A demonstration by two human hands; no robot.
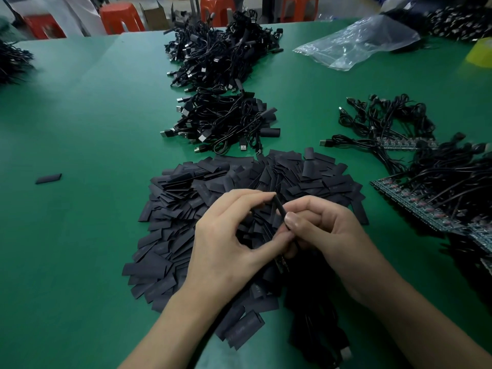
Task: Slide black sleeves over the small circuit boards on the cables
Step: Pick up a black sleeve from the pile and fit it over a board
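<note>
Green matting (87,123) covers the bench; view from the head camera, both forearms cut off by the bottom edge.

Nearest: a dark cable (316,326) lies in loops under the right wrist, hard to separate from shadow. A pale plug end (346,353) shows by the bottom edge.

Left hand (226,238): fingers curled, index tip on the upper end of one black sleeve (279,207), thumb stretched beneath it. Right hand (330,235): fingers clenched, thumb clamped on the sleeve's lower end. The sleeve stands tilted between the two hands, above the heap. A small board-like piece (282,263) pokes out below the left thumb; whether it is inside the sleeve, cannot tell.

Under the hands: a heap of loose sleeves (186,203), flat and overlapping. Faint pale print on a few near ones, not legible.

One stray sleeve (48,178) lies well apart to the left.

Right: panels of circuit boards (415,206) with cables attached, cut off by the frame edge.

Beyond the heap: a pile of sleeved cables (221,123) with USB plugs, then a larger tangled pile (221,49). Right of that, a bundle of bare cables (386,121).

Far: a clear plastic bag (359,41), a yellow object (480,51) cut by the edge, blurred red stools (122,18).
</note>
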